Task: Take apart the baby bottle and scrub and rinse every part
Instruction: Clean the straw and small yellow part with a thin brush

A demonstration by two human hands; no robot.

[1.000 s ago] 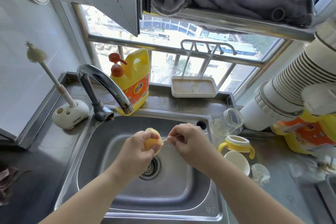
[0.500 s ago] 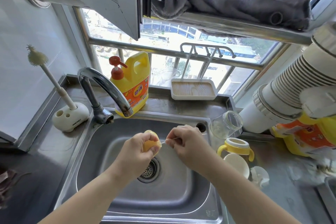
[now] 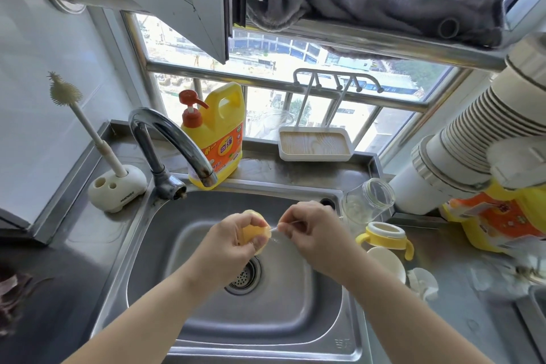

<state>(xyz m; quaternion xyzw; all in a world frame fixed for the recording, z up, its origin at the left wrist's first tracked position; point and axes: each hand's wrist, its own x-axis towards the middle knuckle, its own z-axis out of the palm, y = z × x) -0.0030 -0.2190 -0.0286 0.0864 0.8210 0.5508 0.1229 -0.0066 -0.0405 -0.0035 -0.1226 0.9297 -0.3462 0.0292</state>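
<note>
Over the steel sink [image 3: 165,248], my left hand [image 3: 236,241] grips a small soft yellow bottle part [image 3: 256,233]. My right hand [image 3: 310,230] pinches a thin clear straw-like piece [image 3: 274,227] that reaches into the yellow part. The clear glass bottle body [image 3: 367,201] lies tilted on the counter at the sink's right rim. In front of it stands the yellow handled collar [image 3: 384,238], then a white cap [image 3: 387,264] and a clear nipple piece [image 3: 422,282]. A white bottle brush [image 3: 85,124] stands in its holder at the left.
The faucet [image 3: 174,142] arches over the sink's back left, no water running. A yellow detergent jug [image 3: 217,136] and a white tray [image 3: 314,146] sit on the back ledge. White ribbed duct and another jug crowd the right counter.
Both hands stay together over the drain, shifting slightly; the right hand keeps working the thin piece at the yellow part. The camera tilted a little.
</note>
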